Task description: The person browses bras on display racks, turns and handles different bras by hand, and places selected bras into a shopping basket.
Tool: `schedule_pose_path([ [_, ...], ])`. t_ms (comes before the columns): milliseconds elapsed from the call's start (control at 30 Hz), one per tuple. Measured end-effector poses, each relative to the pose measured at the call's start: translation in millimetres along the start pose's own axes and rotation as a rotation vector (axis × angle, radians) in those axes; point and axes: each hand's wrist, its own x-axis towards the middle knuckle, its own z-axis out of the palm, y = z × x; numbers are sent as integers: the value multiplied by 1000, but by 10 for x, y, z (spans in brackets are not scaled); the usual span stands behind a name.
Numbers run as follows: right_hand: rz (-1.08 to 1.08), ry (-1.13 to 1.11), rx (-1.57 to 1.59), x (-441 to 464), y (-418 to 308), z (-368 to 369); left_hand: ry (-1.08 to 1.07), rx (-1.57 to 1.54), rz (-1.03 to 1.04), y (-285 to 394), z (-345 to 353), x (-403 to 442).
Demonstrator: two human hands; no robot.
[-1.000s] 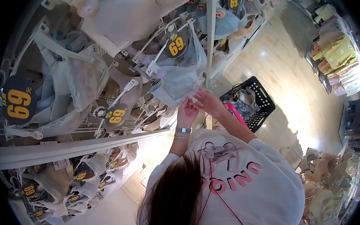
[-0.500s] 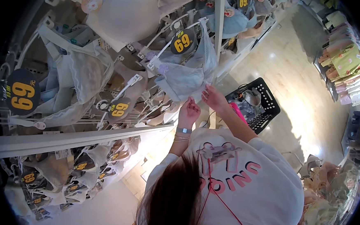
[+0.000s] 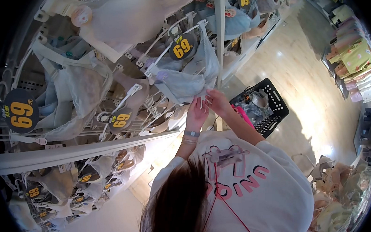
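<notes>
While the pale blue bra (image 3: 179, 83) hangs on its white hanger beside an upright post (image 3: 221, 33), both your hands are close together at its lower edge. Your left hand (image 3: 197, 113) has its fingers partly curled, and your right hand (image 3: 215, 101) bends its fingertips in beside them; you cannot tell whether either one pinches the fabric. A dark "69" tag (image 3: 181, 47) hangs above the bra, and a black basket (image 3: 278, 104) sits near your right forearm.
</notes>
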Motion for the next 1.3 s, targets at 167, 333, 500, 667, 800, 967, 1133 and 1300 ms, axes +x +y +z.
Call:
schedule_pose_path([
  [167,-15,-38,-70,36,-5,-54,-67,62,2,-12,83,59],
  [333,-14,-13,-44,-30,-39,58,-34,70,2,-12,-34,163],
  [500,-10,35,-76,2,-35,28,-2,74,8,-4,-82,175],
  [667,-89,64,-161,16,29,2,0,79,2,-4,-45,71],
  [800,-95,92,-217,34,49,40,2,71,-7,42,-85,102],
  [967,-84,29,-201,-9,114,-80,2,53,20,29,-98,89],
  [1133,-19,40,-135,-75,57,-150,-38,42,0,-10,-51,19],
  [1300,12,-87,126,42,-124,-130,-71,29,17,-10,-19,-9],
])
